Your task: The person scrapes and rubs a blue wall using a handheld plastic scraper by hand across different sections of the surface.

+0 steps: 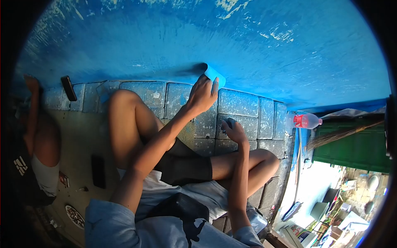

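My left hand (202,96) reaches out to the low blue wall (165,45). Its fingers are closed on a curled light-blue sheet (216,76), which touches the wall near its foot and casts a shadow to the left. Down by the grey paving blocks (237,103), my right hand (235,131) has its fingers curled around a small dark object (228,122) whose kind I cannot make out. Pale scuffs and worn paint mark the wall's surface. Both bent knees lie on either side of my arms.
Another person's hand (31,82) touches the wall at far left, near a dark phone-like object (68,88). A black flat rectangle (98,171) and a dish of small bits (75,216) lie on the floor. Rightward are a red-labelled bottle (306,121) and a broom (335,137).
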Action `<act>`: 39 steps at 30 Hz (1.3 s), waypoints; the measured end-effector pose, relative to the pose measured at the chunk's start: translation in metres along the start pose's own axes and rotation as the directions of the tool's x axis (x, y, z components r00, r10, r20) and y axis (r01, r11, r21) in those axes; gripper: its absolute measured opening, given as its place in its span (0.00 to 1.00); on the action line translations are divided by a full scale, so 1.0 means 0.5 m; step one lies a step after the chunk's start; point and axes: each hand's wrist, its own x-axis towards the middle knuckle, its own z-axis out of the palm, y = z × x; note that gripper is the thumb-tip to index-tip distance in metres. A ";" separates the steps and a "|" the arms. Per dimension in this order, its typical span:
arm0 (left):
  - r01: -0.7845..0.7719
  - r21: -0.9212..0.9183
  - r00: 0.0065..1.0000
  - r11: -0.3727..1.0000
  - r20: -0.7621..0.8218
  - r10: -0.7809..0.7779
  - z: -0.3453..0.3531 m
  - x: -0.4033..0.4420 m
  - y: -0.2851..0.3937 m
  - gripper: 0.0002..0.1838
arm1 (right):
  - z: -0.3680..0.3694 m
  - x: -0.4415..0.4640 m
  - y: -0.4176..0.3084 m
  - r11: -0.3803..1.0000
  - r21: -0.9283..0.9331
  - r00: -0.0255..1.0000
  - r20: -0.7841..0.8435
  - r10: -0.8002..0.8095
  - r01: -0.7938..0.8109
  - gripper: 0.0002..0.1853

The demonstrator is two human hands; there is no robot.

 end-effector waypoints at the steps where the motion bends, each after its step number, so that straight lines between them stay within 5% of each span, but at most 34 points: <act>1: -0.005 0.012 1.000 1.000 -0.020 0.005 -0.001 0.002 0.002 0.12 | -0.005 -0.001 -0.010 0.999 -0.001 0.999 0.014 0.041 -0.041 0.20; 7: -0.083 0.113 0.995 0.990 0.063 0.077 0.049 -0.030 -0.069 0.15 | 0.001 0.004 -0.007 0.999 -0.007 0.999 0.015 0.043 -0.043 0.19; 14: -0.012 -0.012 1.000 1.000 0.003 0.012 -0.003 0.007 0.023 0.14 | 0.004 0.005 0.012 1.000 -0.002 1.000 -0.003 -0.031 0.031 0.21; 19: 0.097 -0.067 0.993 0.993 0.072 -0.092 0.033 -0.021 -0.044 0.13 | -0.008 0.000 -0.017 1.000 -0.024 1.000 0.017 0.018 -0.017 0.20; 27: 0.023 -0.023 0.998 0.999 0.057 -0.021 -0.034 0.019 0.034 0.14 | -0.009 -0.004 -0.015 0.999 0.011 0.999 0.028 0.034 -0.034 0.20; 34: -0.025 0.061 0.984 0.998 0.177 0.014 0.053 -0.029 -0.080 0.13 | -0.004 0.001 -0.016 0.998 0.010 0.998 0.033 0.056 -0.056 0.19; 39: 0.013 -0.066 0.997 0.998 0.073 -0.008 0.002 0.014 0.002 0.13 | 0.001 0.007 0.016 0.998 -0.042 0.999 0.006 -0.038 0.039 0.21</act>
